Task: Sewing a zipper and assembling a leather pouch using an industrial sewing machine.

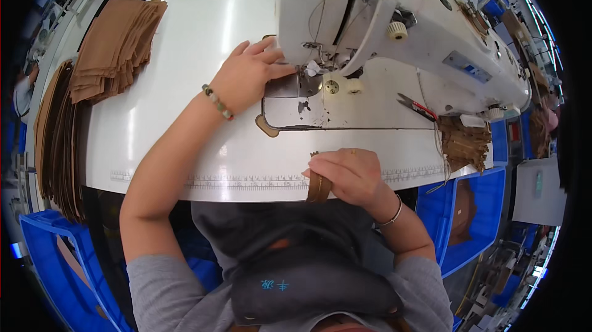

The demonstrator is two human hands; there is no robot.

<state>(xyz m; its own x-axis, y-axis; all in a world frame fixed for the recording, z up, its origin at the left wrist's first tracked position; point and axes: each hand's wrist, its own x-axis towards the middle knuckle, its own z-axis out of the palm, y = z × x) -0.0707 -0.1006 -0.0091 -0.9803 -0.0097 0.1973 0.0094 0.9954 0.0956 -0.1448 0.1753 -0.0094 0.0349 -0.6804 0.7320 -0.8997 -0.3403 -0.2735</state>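
One small brown leather piece [319,187], narrow and stitched, hung over the near edge of the white tabletop [185,85], pinched in the right hand [346,174]. The left hand [250,73] lay flat, fingers spread, touching the needle plate of the single white sewing machine [394,29]. Two stacks of tan cut pieces [117,45] sat far left, with blue bins [478,208] on both sides.

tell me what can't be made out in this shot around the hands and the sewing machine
- Needle and presser foot: head view, hidden by the sewing machine head and the left hand fingertips.
- Brown strip: the right hand covers its upper part and its lower end drops behind the table edge.
- Stacked brown pieces: too small to count.
- Ruler markings on the table edge: too small to read.
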